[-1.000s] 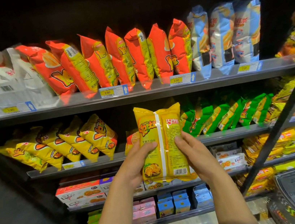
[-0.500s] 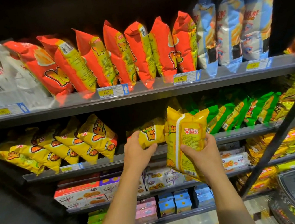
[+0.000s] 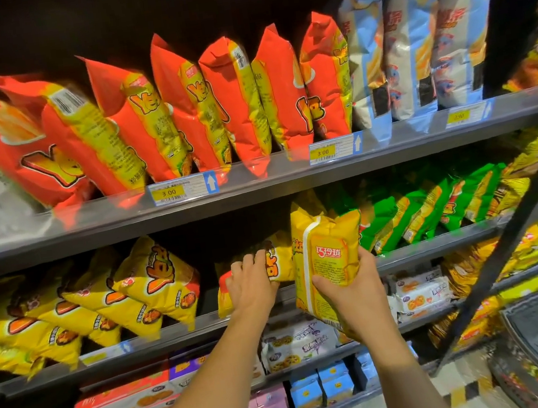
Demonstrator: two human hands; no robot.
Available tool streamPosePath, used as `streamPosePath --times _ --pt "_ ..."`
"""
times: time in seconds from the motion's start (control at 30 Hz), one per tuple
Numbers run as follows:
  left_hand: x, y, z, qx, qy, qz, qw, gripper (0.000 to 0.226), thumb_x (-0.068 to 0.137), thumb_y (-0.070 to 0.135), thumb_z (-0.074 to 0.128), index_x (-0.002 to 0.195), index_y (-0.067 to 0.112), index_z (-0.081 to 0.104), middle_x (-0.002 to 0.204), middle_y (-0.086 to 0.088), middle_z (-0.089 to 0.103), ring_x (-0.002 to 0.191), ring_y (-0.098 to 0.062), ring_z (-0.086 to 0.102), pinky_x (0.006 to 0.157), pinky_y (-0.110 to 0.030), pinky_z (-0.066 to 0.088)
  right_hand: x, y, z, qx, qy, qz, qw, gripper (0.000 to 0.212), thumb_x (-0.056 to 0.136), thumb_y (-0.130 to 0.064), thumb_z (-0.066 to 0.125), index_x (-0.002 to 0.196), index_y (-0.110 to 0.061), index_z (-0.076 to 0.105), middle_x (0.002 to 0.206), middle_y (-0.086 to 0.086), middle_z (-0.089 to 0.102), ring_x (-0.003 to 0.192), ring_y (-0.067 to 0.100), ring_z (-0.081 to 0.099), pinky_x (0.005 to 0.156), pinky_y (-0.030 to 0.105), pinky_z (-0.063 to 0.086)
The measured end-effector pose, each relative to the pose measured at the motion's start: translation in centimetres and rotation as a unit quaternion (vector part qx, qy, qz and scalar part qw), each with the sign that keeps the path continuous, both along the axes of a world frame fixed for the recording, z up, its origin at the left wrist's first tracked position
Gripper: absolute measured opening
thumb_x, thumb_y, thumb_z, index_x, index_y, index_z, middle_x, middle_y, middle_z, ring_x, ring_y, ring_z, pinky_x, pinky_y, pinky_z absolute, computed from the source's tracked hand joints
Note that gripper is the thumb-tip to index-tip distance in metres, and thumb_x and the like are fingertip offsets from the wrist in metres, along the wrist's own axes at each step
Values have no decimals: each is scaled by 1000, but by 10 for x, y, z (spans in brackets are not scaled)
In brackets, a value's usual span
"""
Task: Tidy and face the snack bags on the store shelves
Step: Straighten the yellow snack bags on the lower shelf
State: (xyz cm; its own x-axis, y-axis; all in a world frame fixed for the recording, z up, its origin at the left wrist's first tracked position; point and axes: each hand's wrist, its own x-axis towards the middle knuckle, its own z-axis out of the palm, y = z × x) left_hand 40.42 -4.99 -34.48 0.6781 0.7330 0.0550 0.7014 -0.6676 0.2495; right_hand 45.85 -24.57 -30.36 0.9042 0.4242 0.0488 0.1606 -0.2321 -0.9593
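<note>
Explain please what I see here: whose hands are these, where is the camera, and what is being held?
There is no machine; a person wears one camera on the head, looking forward and down at store shelves. The right hand holds a yellow snack bag upright, its back side showing, in front of the middle shelf. The left hand grips another yellow bag lying on that shelf. Orange bags stand on the shelf above, green bags to the right.
</note>
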Motion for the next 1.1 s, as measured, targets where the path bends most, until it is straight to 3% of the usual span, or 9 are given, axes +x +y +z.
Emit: streamPosePath --times 0.23,0.47,0.67,0.8,0.9,1.0,1.1 --pt "-21 16 2 -20 -108 43 993 43 99 34 69 137 23 52 130 -1 60 122 -26 53 97 -43 52 3 23 -7 -10 -28 -8 1000 93 72 -41 93 146 -24 40 134 0 54 125 22 56 100 48 54" --pt "-58 49 3 -106 -239 119 958 21 100 21 68 119 15 61 113 -7 61 108 -27 61 87 -40 53 -21 69 -10 3 -57 61 997 92 75 -33 93 149 -24 38 132 -12 42 122 5 43 95 22 42" --pt "-93 68 10 -174 -308 156 922 16 100 30 71 106 18 62 104 -5 66 97 -24 63 81 -37 48 -29 122 -26 21 -80 61 995 83 79 -28 90 147 -21 43 138 -1 43 124 11 47 94 24 43" --pt "-107 72 15 -178 -287 179 924 19 100 37 69 106 20 61 95 1 67 92 -20 65 82 -40 55 -27 158 -34 2 -80 50 996 75 83 -32 85 144 -20 43 138 2 50 129 21 49 103 39 49" --pt "-111 70 21 -145 -257 194 936 24 100 43 68 107 21 61 89 5 65 86 -18 64 74 -34 49 -30 180 -41 -45 -97 53 993 59 87 -34 82 129 -14 45 127 6 55 123 25 51 97 41 50" --pt "-114 66 26 -125 -244 207 939 29 98 47 69 106 20 60 86 4 66 82 -17 64 69 -32 47 -36 196 -46 -58 -108 60 991 58 88 -35 80 128 -11 46 129 8 54 126 26 49 104 44 49" --pt "-119 64 28 -120 -239 212 940 34 96 47 72 114 19 62 99 3 71 90 -18 67 74 -33 49 -35 207 -49 -54 -109 78 990 61 89 -34 80 133 -9 46 140 12 53 138 31 44 116 48 41"
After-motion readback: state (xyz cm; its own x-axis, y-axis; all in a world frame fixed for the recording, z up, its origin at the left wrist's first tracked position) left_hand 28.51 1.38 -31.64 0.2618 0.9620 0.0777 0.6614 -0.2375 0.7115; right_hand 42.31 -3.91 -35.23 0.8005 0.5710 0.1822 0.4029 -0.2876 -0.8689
